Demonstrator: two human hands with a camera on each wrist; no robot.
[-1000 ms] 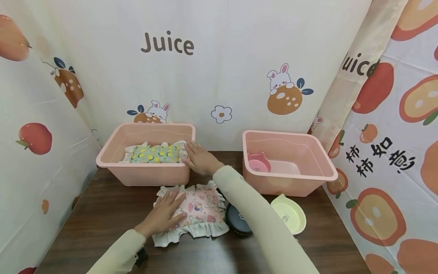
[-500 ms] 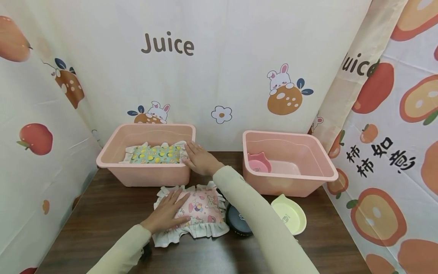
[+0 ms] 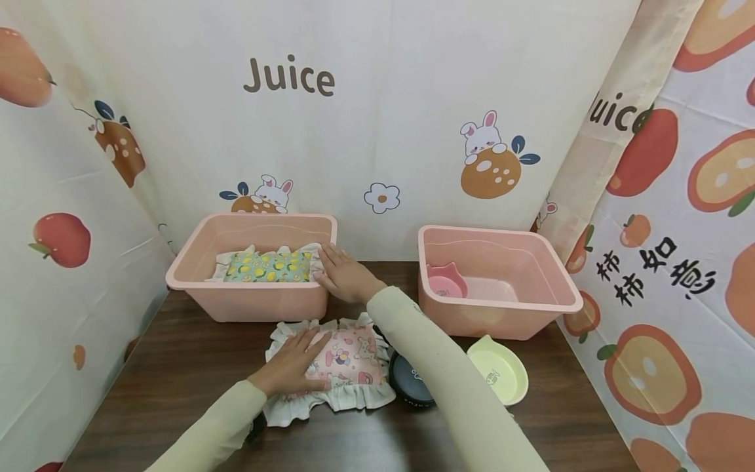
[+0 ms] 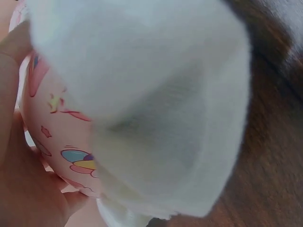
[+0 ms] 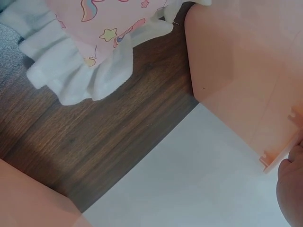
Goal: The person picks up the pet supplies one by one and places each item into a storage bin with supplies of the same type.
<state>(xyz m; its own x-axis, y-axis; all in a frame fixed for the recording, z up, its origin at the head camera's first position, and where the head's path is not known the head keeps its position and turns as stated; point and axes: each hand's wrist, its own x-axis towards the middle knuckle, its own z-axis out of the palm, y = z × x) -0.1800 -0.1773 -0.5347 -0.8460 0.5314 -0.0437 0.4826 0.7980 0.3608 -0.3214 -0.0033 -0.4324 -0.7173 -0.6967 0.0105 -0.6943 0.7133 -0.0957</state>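
Dark wood-grain table [image 3: 330,449] fills the bottom of the frame as we look down. Nearest us, left of centre, the left hand [image 3: 291,370] rests on the pink cushion [image 3: 348,357] with its frilled white edge; the thumb and fingers are spread wide across the print, not closed round it. Just beside that cushion, at lower centre, we see the dark bowl [image 3: 404,380], partly hidden by the right sleeve [image 3: 451,383], and beyond the sleeve the pale yellow bowl [image 3: 506,375]. Farther up, the right hand [image 3: 348,275] lies with extended fingers over the right end of the left box [image 3: 253,303]; we cannot tell whether its fingertips touch the frill of the lemon cushion [image 3: 268,267] inside. Right of centre stands the right box [image 3: 501,321], with the pink bowl [image 3: 446,283] in its left corner. Printed cloth [image 3: 383,118] hangs behind. We judge the work partly done: one cushion and one bowl lie inside boxes, while the pink cushion and two bowls lie outside them. Compared with the earlier frames, the left hand reaches slightly farther right across the cushion; we find the right hand, boxes and bowls essentially unmoved.
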